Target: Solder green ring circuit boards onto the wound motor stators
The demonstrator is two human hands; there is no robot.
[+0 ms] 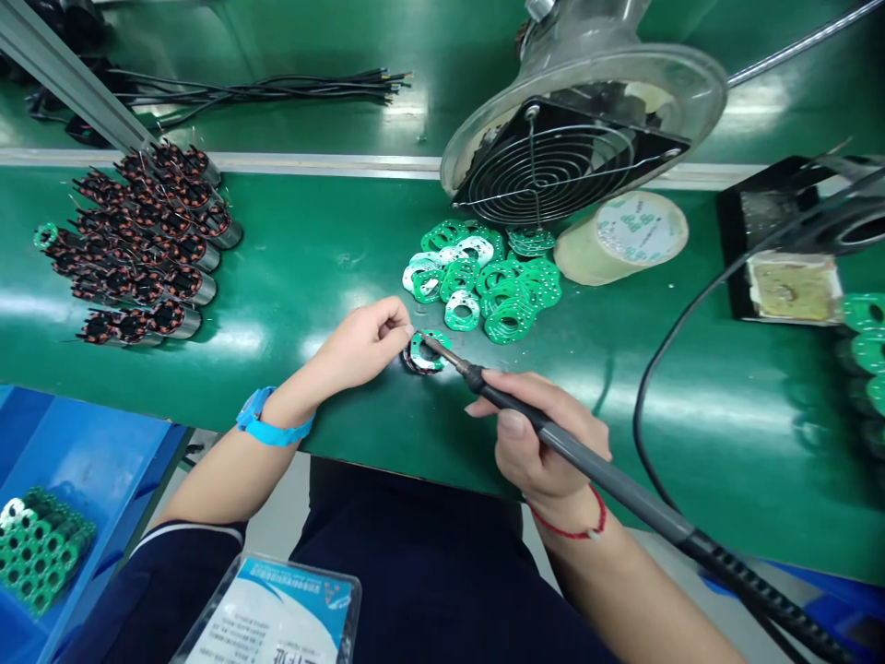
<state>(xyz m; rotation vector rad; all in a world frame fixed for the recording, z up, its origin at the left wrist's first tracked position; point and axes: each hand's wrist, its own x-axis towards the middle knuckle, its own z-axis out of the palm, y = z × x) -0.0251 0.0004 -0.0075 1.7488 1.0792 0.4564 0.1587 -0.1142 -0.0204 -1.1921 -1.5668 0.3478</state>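
My right hand (546,433) is closed around the grey handle of a soldering iron (587,466). Its metal tip reaches the green ring-shaped circuit board (442,343), which sits on top of a motor stator (415,367) on the bench. On the other side my left hand (366,346) has its thumb and fingers pinched together at the left edge of this board; what is between the fingertips is too small to tell. Behind the stator lies a loose pile of green and white ring boards (484,277).
Rows of stators with copper windings (145,240) stand at the left. A fume fan (553,157) overhangs the board pile, beside a tape roll (622,238). At right are a soldering stand with sponge (795,286) and the iron's cable (646,387). A blue bin (103,461) is lower left.
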